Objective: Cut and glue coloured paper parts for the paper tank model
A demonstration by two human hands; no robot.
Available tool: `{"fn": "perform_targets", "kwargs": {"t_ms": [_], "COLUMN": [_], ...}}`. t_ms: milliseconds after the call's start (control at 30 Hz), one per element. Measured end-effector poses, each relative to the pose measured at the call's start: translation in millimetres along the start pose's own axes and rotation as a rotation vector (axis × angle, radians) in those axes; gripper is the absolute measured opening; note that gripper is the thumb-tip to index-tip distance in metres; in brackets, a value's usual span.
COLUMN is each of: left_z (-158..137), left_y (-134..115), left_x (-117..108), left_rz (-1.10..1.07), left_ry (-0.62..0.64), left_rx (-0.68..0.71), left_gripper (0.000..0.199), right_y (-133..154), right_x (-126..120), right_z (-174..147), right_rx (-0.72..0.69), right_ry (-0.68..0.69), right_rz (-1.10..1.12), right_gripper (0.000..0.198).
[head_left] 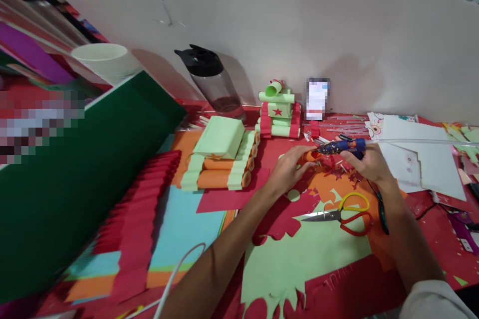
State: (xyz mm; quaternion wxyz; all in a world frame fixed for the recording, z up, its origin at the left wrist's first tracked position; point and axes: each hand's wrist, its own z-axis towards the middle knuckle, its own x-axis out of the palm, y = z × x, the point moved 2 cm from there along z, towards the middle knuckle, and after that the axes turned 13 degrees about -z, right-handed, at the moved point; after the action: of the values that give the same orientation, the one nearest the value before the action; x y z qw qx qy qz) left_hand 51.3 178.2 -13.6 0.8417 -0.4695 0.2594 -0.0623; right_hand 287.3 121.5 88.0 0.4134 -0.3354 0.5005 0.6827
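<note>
My right hand grips a blue glue gun with a long clear glue stick running out of its back to the right. Closed around a small orange paper roll is my left hand. The gun's nozzle is at the roll, though whether they touch I cannot tell. Below my hands, scissors with yellow and red handles lie open on cut green paper. To the left sits an orange and green paper model. Behind it stands a green and red one with a red star.
A grey bottle with a black lid and a phone stand by the wall. A large dark green board leans at the left near a white cup. White cards and pliers lie at right.
</note>
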Motion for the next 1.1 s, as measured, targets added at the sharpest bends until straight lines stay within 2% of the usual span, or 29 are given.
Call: {"fn": "perform_targets", "kwargs": {"t_ms": [767,1100], "left_z": [0.8,0.7], "left_y": [-1.5,-2.3], "left_x": [-2.8,-4.0], "left_rz": [-0.059,-0.089], "left_ry": [-0.025,-0.061], "left_rx": [-0.058,-0.090], "left_gripper": [0.039,0.037], "right_y": [-5.6,-7.6], "right_x": [-4.7,-10.1], "right_z": [0.3,1.9], "right_rx": [-0.040,-0.011], "right_ry": [0.115,0.118], "right_rz": [0.030,0.039], "right_gripper": [0.040,0.033]}}
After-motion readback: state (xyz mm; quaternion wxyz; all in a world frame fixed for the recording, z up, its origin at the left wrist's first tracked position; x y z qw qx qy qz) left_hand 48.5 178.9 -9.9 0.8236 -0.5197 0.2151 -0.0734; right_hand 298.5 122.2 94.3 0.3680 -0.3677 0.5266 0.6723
